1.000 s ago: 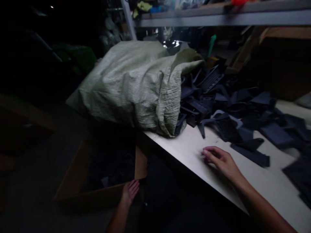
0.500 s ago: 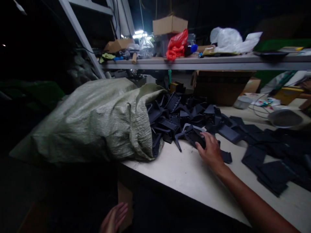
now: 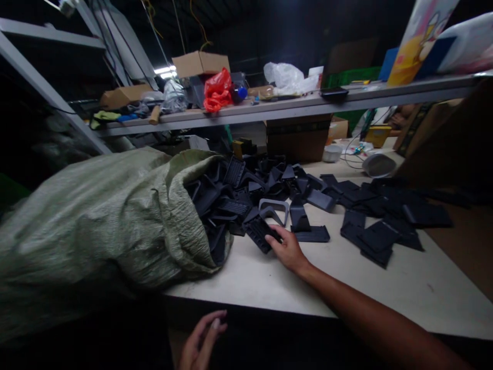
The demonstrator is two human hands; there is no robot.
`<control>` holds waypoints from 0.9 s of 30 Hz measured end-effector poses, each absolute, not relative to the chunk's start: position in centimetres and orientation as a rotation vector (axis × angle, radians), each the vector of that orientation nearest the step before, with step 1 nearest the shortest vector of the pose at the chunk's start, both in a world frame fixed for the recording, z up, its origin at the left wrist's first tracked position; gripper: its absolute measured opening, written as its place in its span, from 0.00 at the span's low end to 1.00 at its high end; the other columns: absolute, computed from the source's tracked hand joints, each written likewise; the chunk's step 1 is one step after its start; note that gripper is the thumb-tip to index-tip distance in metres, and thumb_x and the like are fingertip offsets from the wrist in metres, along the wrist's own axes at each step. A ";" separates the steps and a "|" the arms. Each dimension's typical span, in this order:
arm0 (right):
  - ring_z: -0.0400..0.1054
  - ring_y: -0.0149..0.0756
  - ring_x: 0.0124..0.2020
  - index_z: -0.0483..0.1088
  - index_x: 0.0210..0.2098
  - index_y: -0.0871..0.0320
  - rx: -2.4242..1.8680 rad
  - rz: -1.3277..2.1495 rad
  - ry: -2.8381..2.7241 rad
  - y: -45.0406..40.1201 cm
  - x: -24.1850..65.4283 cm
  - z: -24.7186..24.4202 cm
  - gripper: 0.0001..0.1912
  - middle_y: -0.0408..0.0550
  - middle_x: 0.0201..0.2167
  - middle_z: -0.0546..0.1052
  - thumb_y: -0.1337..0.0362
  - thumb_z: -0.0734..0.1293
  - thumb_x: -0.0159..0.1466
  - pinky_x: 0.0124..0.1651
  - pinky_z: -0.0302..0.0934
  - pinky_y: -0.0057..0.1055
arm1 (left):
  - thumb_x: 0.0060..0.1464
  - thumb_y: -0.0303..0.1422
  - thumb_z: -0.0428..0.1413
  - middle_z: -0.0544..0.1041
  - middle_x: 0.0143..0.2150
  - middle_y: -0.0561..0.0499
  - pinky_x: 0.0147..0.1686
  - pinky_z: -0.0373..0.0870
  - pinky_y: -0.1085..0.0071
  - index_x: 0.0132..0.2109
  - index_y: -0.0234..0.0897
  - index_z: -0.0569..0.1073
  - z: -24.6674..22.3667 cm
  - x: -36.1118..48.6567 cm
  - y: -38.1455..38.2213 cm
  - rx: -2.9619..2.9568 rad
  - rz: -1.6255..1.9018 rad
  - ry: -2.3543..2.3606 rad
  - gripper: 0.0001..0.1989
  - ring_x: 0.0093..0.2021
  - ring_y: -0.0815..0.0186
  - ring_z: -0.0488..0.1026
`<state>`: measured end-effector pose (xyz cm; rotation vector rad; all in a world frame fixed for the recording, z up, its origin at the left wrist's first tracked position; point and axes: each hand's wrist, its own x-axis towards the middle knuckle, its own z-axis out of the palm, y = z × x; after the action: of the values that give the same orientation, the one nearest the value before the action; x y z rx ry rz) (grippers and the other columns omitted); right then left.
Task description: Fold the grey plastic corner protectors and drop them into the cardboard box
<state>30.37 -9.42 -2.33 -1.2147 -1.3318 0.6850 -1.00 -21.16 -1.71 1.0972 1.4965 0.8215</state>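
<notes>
My right hand (image 3: 287, 248) grips the near end of a black ribbed plastic part (image 3: 259, 234) over the white tabletop (image 3: 250, 280). Thumb and fingers close around its edge. Below the table's front edge, my left hand (image 3: 204, 336) hangs with fingers apart and nothing in it. A heap of similar black plastic parts (image 3: 231, 205) spills from the mouth of a pale green woven sack (image 3: 127, 221). Close to my right hand lie a grey frame-shaped piece (image 3: 274, 204) and a flat black strip (image 3: 311, 234).
Flat black pieces (image 3: 379, 236) lie spread to the right. Behind them stand a cardboard box (image 3: 296, 139) and a round translucent container (image 3: 379, 165). A shelf (image 3: 246, 114) above bears a red plastic bag (image 3: 217, 91). Another cardboard box (image 3: 454, 149) rises at the right.
The view has swung right, so the sack and heap appear farther left. My right hand now has the ribbed part tilted up in its grip. The left hand has risen slightly, fingers more curled.
</notes>
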 end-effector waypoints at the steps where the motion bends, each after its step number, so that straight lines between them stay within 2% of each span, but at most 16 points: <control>1: 0.76 0.46 0.51 0.77 0.54 0.59 -1.183 0.724 -1.345 -10.4 29.8 -1.5 0.18 0.52 0.50 0.82 0.59 0.66 0.69 0.57 0.70 0.40 | 0.52 0.59 0.64 0.83 0.57 0.42 0.68 0.65 0.45 0.51 0.43 0.84 -0.8 0.1 -20.7 1.148 0.812 1.454 0.30 0.58 0.43 0.79; 5: 0.78 0.38 0.39 0.80 0.49 0.55 -1.056 0.923 -1.493 -14.7 27.0 1.4 0.13 0.43 0.39 0.83 0.64 0.68 0.68 0.43 0.71 0.29 | 0.53 0.53 0.66 0.81 0.59 0.39 0.65 0.69 0.48 0.59 0.39 0.79 1.3 4.9 -17.8 1.121 1.038 1.188 0.32 0.62 0.42 0.76; 6: 0.78 0.37 0.38 0.81 0.50 0.54 -1.019 0.977 -1.559 -15.7 26.4 1.9 0.13 0.43 0.39 0.83 0.66 0.69 0.67 0.42 0.70 0.28 | 0.53 0.52 0.67 0.81 0.59 0.39 0.65 0.70 0.48 0.61 0.39 0.78 1.4 6.1 -17.1 1.052 1.076 1.119 0.33 0.63 0.42 0.75; 8: 0.78 0.38 0.42 0.79 0.54 0.54 -0.954 1.004 -1.700 -17.1 26.2 2.3 0.16 0.44 0.44 0.83 0.65 0.71 0.67 0.46 0.70 0.29 | 0.53 0.49 0.66 0.81 0.59 0.38 0.66 0.69 0.48 0.61 0.37 0.77 1.5 8.1 -15.9 0.865 1.077 0.989 0.32 0.64 0.42 0.74; 11: 0.76 0.40 0.52 0.76 0.59 0.54 -1.084 0.688 -1.857 -17.8 29.1 1.8 0.20 0.48 0.53 0.81 0.60 0.74 0.68 0.57 0.69 0.32 | 0.57 0.45 0.60 0.82 0.57 0.37 0.66 0.68 0.46 0.57 0.36 0.80 1.9 9.2 -15.4 0.565 1.066 0.867 0.25 0.65 0.43 0.74; 13: 0.75 0.40 0.55 0.76 0.57 0.53 -1.371 0.326 -1.903 -17.5 33.3 0.8 0.16 0.49 0.54 0.81 0.60 0.71 0.70 0.60 0.68 0.34 | 0.58 0.43 0.58 0.82 0.57 0.37 0.65 0.69 0.46 0.55 0.37 0.81 2.3 8.7 -15.9 0.450 1.085 0.887 0.22 0.65 0.44 0.74; 17: 0.70 0.55 0.60 0.78 0.54 0.59 -1.708 0.120 -1.812 -16.0 43.1 -2.0 0.18 0.61 0.56 0.78 0.71 0.69 0.65 0.65 0.63 0.57 | 0.58 0.44 0.55 0.82 0.58 0.36 0.62 0.73 0.45 0.55 0.37 0.81 2.6 6.8 -17.7 0.399 1.107 0.900 0.23 0.65 0.42 0.74; 19: 0.72 0.56 0.55 0.80 0.48 0.60 -1.797 0.092 -1.842 -15.6 46.3 -3.2 0.15 0.61 0.50 0.80 0.75 0.69 0.63 0.62 0.65 0.56 | 0.58 0.46 0.54 0.82 0.56 0.33 0.56 0.77 0.46 0.55 0.35 0.82 2.5 6.5 -18.5 0.389 1.093 0.876 0.26 0.60 0.41 0.76; 22: 0.74 0.51 0.49 0.81 0.41 0.60 -1.821 0.088 -1.981 -15.9 48.1 -4.4 0.11 0.58 0.43 0.81 0.75 0.66 0.66 0.58 0.67 0.48 | 0.60 0.48 0.52 0.84 0.46 0.33 0.48 0.81 0.51 0.55 0.31 0.81 2.5 6.9 -19.5 0.404 0.988 0.795 0.28 0.48 0.46 0.81; 24: 0.73 0.49 0.48 0.80 0.40 0.59 -1.795 0.094 -2.085 -16.7 47.7 -4.8 0.10 0.56 0.42 0.81 0.73 0.66 0.69 0.58 0.66 0.45 | 0.62 0.49 0.51 0.83 0.39 0.36 0.44 0.81 0.54 0.56 0.30 0.81 2.7 7.4 -20.1 0.449 0.894 0.692 0.30 0.40 0.51 0.81; 27: 0.72 0.49 0.49 0.80 0.44 0.58 -1.753 0.115 -2.201 -18.3 46.2 -4.9 0.09 0.55 0.42 0.80 0.68 0.65 0.72 0.58 0.65 0.44 | 0.64 0.53 0.49 0.79 0.35 0.39 0.41 0.80 0.56 0.57 0.28 0.80 2.9 8.0 -21.0 0.507 0.799 0.550 0.33 0.36 0.54 0.78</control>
<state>46.19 -18.30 -4.93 -1.7529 -2.2008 0.1154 8.00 -21.00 2.91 0.5068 0.5499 0.7988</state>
